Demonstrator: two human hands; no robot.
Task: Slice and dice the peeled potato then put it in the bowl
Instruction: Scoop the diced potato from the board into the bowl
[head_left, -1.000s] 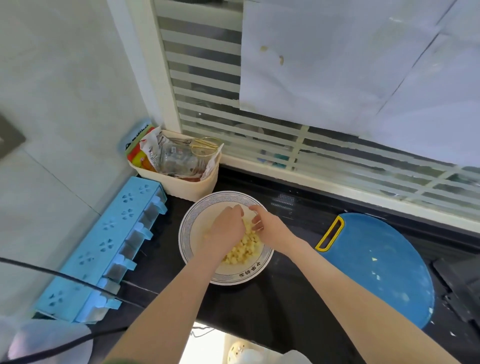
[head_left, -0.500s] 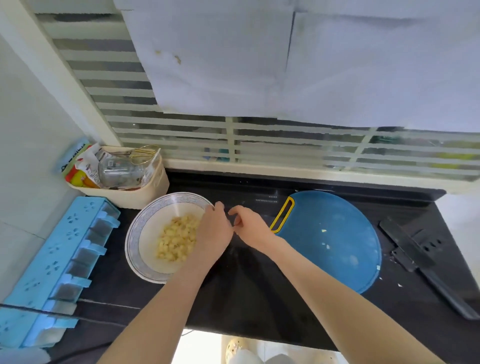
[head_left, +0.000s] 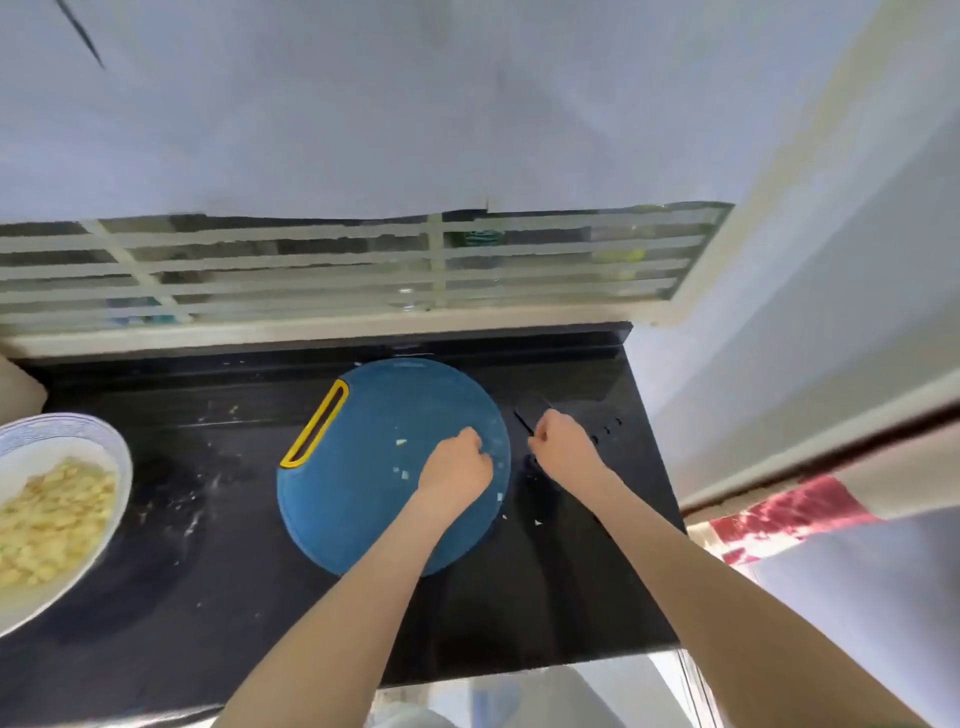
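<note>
Your left hand (head_left: 457, 465) and right hand (head_left: 563, 449) are curled (contents indiscernible). Potato scraps (head_left: 401, 442), nine o'clock of left hand: likely light, slippery; pinch each.

I can read no word, label, brand or number anywhere here; the blue pattern on the rim of my bowl (head_left: 57, 430) is too blurred to show any characters
</note>
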